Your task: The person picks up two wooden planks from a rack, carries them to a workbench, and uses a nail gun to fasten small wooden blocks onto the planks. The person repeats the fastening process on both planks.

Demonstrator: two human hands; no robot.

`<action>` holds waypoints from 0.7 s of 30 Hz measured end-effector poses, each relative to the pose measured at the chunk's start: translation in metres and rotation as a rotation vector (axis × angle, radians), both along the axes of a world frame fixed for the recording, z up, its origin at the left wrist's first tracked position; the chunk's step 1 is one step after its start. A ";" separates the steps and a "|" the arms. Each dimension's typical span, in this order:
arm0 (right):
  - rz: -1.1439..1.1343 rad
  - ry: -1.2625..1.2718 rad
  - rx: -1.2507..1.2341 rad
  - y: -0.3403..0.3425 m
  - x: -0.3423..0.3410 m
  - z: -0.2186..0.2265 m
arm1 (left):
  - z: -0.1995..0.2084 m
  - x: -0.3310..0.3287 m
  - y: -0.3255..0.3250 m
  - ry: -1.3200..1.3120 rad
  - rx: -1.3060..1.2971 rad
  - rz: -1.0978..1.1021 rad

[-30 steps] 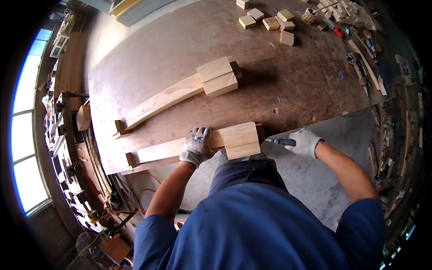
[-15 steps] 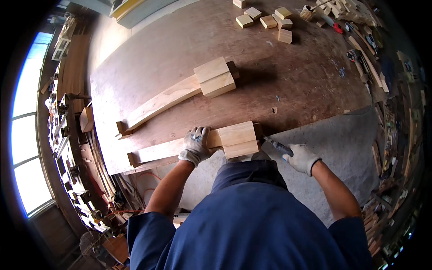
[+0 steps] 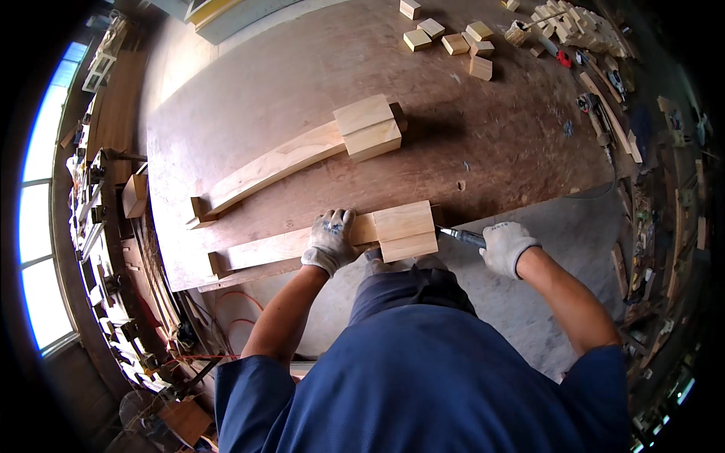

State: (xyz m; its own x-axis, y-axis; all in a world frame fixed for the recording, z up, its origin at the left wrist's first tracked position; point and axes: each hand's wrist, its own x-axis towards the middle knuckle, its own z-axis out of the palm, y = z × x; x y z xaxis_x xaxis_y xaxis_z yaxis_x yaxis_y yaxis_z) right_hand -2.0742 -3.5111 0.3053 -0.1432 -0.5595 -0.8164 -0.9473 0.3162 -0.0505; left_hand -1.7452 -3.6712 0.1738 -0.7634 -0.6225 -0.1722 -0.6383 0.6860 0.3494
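Note:
A long pale wooden beam (image 3: 272, 251) lies along the near edge of the workbench, with a thick two-part block (image 3: 406, 226) at its right end and a short upright piece (image 3: 217, 264) at its left end. My gloved left hand (image 3: 330, 240) is wrapped over the beam just left of the block. My gloved right hand (image 3: 507, 248) grips the dark handle of a chisel (image 3: 467, 238). Its metal blade points left at the block's right end; whether the tip touches wood I cannot tell. A similar wooden beam (image 3: 279, 166) with a block lies farther back.
The brown workbench (image 3: 249, 98) carries several small wood blocks (image 3: 455, 44) at the back and a pile of wood pieces (image 3: 578, 26) at the back right. A power tool (image 3: 596, 117) and wood strips lie at the right. An orange hose (image 3: 238, 294) runs below the near-left edge.
The chisel has turned closer to level, and its metal blade shows more at the block's end. My right hand has risen slightly. My left hand stays on the beam.

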 end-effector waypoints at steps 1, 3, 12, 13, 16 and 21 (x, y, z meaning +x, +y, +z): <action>0.032 0.011 0.024 -0.006 0.002 0.004 | -0.001 0.001 0.000 0.006 -0.002 0.001; 0.100 0.019 0.063 -0.019 0.008 0.014 | -0.002 0.002 -0.001 0.019 -0.006 -0.003; -0.043 0.013 0.176 -0.027 -0.002 0.010 | -0.002 0.003 -0.002 -0.033 0.019 -0.005; -0.019 0.014 0.151 -0.024 -0.005 0.003 | 0.001 0.002 -0.002 -0.048 0.030 -0.001; 0.031 0.003 0.094 -0.013 -0.015 -0.013 | 0.003 0.000 -0.003 -0.065 0.039 -0.002; 0.019 -0.045 0.016 0.005 -0.024 -0.035 | -0.003 0.002 -0.004 -0.087 0.041 -0.013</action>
